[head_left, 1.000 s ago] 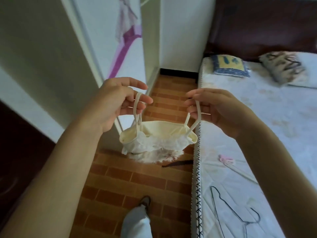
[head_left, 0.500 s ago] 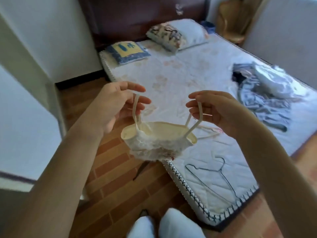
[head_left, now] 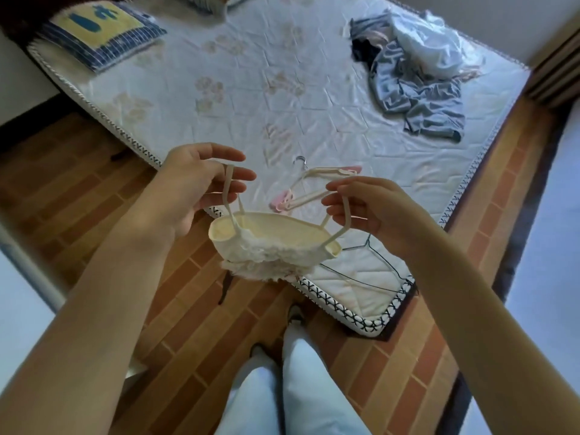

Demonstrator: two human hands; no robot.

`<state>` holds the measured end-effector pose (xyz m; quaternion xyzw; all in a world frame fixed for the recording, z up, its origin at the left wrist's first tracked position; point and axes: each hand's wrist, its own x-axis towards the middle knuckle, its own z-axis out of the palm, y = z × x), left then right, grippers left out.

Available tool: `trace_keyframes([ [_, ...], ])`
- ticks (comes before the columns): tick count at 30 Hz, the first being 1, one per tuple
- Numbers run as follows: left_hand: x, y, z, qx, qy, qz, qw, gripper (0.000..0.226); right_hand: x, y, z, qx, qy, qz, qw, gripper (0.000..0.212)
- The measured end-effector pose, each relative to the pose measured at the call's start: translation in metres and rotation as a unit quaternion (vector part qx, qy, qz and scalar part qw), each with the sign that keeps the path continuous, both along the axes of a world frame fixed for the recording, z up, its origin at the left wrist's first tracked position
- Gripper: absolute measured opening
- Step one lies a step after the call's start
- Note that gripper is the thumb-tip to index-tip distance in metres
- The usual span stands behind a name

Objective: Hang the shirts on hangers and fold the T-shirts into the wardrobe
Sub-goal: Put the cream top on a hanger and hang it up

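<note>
**Both hands hold cream top by its straps over the bed's edge**

Each grip is narrow: the left hand (head_left: 194,186) and the right hand (head_left: 373,211) each hook a strap of the cream strappy top (head_left: 273,246), which hangs between them above the mattress (head_left: 251,98) corner. A pale plastic hanger (head_left: 317,189) and a wire hanger (head_left: 370,271) lie on the mattress near its near edge. Crumpled clothes (head_left: 417,73) sit at the far side, a pillow (head_left: 100,32) at the head. Brick-patterned floor (head_left: 94,221) surrounds the bed.

The cream top (head_left: 276,243) hides part of the wire hanger (head_left: 376,271).
</note>
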<state>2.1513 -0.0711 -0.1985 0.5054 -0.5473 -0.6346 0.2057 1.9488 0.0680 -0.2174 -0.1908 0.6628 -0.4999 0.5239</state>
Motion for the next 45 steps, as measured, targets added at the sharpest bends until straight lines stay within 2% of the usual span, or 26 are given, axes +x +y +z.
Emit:
trace_keyframes([
  [10,-0.065,-0.012,-0.087,-0.003,-0.105,-0.087,0.991,0.030,-0.048,0.007,-0.098,0.091,-0.042,-0.055,0.993,0.019],
  [26,-0.160,-0.049,-0.221,0.016,-0.154,-0.143,0.978,0.032,-0.127,-0.020,-0.252,0.157,-0.067,-0.136,0.976,0.018],
  [35,-0.214,-0.079,-0.292,0.013,-0.131,-0.154,0.979,0.018,-0.179,-0.046,-0.331,0.161,-0.051,-0.188,0.968,0.020],
  [45,-0.275,-0.101,-0.362,0.003,-0.138,-0.193,0.971,0.022,-0.224,-0.061,-0.393,0.121,-0.043,-0.197,0.972,0.023],
])
